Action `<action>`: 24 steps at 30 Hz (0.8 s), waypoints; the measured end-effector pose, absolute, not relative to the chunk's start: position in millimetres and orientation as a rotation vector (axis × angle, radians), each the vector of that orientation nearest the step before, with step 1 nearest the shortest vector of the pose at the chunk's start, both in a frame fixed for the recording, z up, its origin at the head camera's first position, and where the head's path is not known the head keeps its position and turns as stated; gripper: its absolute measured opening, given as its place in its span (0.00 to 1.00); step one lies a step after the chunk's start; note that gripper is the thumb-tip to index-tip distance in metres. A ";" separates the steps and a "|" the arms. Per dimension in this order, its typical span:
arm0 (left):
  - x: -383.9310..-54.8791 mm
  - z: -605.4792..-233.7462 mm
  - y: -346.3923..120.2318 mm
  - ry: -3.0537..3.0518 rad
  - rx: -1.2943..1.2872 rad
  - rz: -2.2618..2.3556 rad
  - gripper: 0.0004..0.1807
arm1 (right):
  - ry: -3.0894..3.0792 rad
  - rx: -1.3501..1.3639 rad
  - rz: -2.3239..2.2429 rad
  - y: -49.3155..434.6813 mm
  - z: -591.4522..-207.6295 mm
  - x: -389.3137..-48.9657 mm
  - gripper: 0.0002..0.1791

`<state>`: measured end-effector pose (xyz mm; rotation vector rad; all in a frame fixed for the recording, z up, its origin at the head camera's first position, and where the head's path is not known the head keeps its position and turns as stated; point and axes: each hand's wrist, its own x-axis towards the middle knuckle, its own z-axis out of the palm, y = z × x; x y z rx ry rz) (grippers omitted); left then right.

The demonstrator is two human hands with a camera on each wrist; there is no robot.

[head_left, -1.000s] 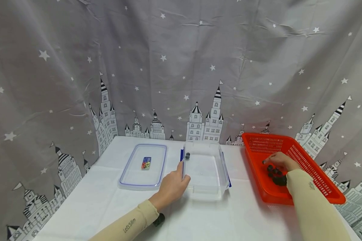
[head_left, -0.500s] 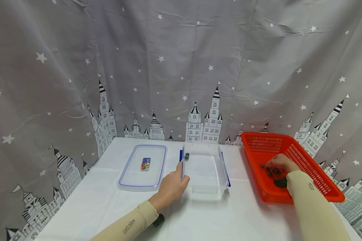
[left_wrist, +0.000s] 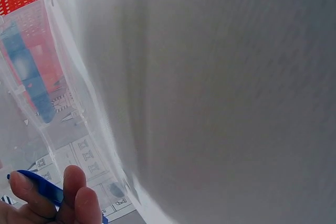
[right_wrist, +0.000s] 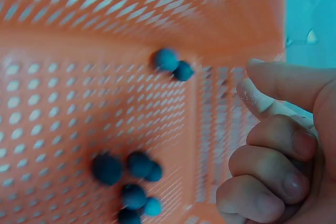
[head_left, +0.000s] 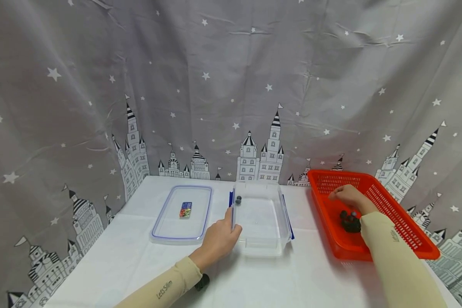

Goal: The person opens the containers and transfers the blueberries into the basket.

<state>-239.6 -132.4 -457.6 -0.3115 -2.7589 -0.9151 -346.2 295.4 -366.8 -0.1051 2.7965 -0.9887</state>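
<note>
My left hand (head_left: 218, 235) grips the left side of a clear plastic food container (head_left: 262, 220). In the left wrist view its fingers (left_wrist: 74, 182) curl around a blue side clip (left_wrist: 48, 188). Two dark blueberries (head_left: 238, 200) lie by the container's left wall. My right hand (head_left: 350, 197) hovers inside a red plastic basket (head_left: 392, 214), above several more blueberries (right_wrist: 107, 169) on its slotted floor. In the right wrist view, thumb and index finger come close together and the other fingers curl into the palm. I cannot tell whether a blueberry is inside them.
Left of the container, its clear lid (head_left: 196, 226) with a blue seal and a printed label lies flat on the white tabletop (head_left: 138, 256). A grey curtain (head_left: 223, 85) with stars and castles hangs right behind the table. The basket's raised walls surround my right hand.
My right hand reached down among the blueberries, then rose toward the basket's far left. The blueberry that lay left of the hand no longer shows. My left hand stays on the container.
</note>
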 end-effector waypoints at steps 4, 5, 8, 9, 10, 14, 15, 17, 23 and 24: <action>-239.6 -457.5 -132.5 -2.760 -0.309 -0.927 0.40 | 2.816 -0.165 -0.992 280.8 -357.8 -352.0 0.22; -239.7 -457.3 -132.6 -2.758 -0.312 -0.930 0.40 | 2.817 -0.164 -0.995 277.5 -356.0 -353.5 0.22; -240.0 -457.5 -132.6 -2.760 -0.314 -0.933 0.39 | 2.818 -0.182 -0.993 267.9 -349.3 -355.4 0.24; -239.9 -457.3 -132.5 -2.759 -0.314 -0.932 0.39 | 2.820 -0.182 -0.996 264.6 -347.3 -356.1 0.24; -240.0 -457.2 -132.5 -2.758 -0.314 -0.930 0.39 | 2.825 -0.183 -0.994 260.8 -344.9 -356.3 0.24; -240.2 -457.0 -132.2 -2.760 -0.305 -0.914 0.39 | 2.830 -0.198 -1.002 244.3 -336.1 -356.6 0.25; -240.3 -457.0 -132.1 -2.759 -0.304 -0.910 0.39 | 2.826 -0.189 -1.009 240.6 -334.7 -357.2 0.25; -240.3 -457.4 -132.0 -2.758 -0.302 -0.903 0.39 | 2.814 -0.188 -1.020 233.2 -332.3 -357.8 0.25; -239.2 -456.9 -132.2 -2.757 -0.307 -0.910 0.39 | 2.791 -0.213 -1.039 211.8 -329.7 -360.5 0.23; -239.3 -456.9 -132.3 -2.757 -0.307 -0.910 0.39 | 2.791 -0.221 -1.040 207.9 -329.4 -360.9 0.23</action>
